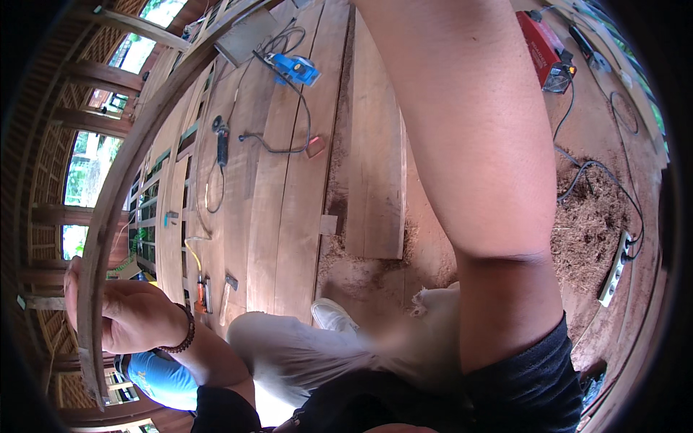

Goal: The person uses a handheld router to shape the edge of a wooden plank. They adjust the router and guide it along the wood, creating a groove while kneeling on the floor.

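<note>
My left hand [137, 314], with a beaded bracelet at its wrist, is closed around the lower part of a long, narrow wooden strip [133, 162]. The strip rises past the hand and curves up to the top edge of the head view, where its far end is cut off. My right arm stretches up through the middle right and leaves at the top, so the right hand is out of sight. Below, wide wooden planks [271, 216] lie side by side, with a short board [375, 180] on the dusty floor beside them.
A blue power planer [296, 68], an angle grinder [221, 141] and a hammer [230, 281] lie on the planks with trailing cords. At right are a red machine [541, 50], a shavings heap [592, 209] and a white power strip [615, 270]. Slatted gaps [148, 195] show at left.
</note>
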A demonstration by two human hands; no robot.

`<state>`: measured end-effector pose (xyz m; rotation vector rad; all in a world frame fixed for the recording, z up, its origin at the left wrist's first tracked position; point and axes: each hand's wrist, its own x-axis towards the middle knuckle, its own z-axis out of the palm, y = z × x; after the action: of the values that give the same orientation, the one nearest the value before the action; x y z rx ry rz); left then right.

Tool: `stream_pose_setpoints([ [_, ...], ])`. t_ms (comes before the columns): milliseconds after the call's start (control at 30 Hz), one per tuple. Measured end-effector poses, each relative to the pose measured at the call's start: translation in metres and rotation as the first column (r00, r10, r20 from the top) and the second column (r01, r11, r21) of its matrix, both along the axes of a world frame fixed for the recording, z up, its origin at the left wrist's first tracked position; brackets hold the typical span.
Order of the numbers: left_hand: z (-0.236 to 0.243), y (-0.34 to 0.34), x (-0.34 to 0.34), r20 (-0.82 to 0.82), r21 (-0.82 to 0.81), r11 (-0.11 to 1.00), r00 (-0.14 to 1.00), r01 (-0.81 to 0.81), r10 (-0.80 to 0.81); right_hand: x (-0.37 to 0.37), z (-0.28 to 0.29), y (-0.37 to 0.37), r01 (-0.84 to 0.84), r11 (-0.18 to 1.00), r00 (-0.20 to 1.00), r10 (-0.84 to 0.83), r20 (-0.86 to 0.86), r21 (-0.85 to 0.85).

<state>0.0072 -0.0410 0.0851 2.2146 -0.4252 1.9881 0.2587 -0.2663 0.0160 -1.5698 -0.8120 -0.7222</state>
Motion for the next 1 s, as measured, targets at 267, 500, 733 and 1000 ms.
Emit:
stream_pose_setpoints([
  [267, -0.004, 0.005, -0.001, 0.039, -0.049, 0.999, 0.999, 0.018, -0.016, -0.002, -0.003, 0.005, 0.010, 1.000, 1.000, -0.010, 0.016, -0.008],
  [500, -0.006, 0.005, 0.002, 0.100, -0.161, 0.977, 0.988, 0.136, -0.121, 0.001, -0.005, 0.009, 0.027, 1.000, 0.999, -0.027, 0.033, -0.014],
  [733, -0.004, 0.001, 0.010, 0.154, -0.187, 0.947, 0.960, 0.261, -0.234, 0.003, -0.004, 0.017, 0.034, 0.999, 0.998, -0.033, 0.053, -0.010],
  [1000, -0.003, 0.002, 0.011, 0.158, -0.184, 0.947, 0.959, 0.262, -0.235, 0.004, -0.005, 0.023, 0.042, 0.999, 0.997, -0.040, 0.063, -0.023],
])
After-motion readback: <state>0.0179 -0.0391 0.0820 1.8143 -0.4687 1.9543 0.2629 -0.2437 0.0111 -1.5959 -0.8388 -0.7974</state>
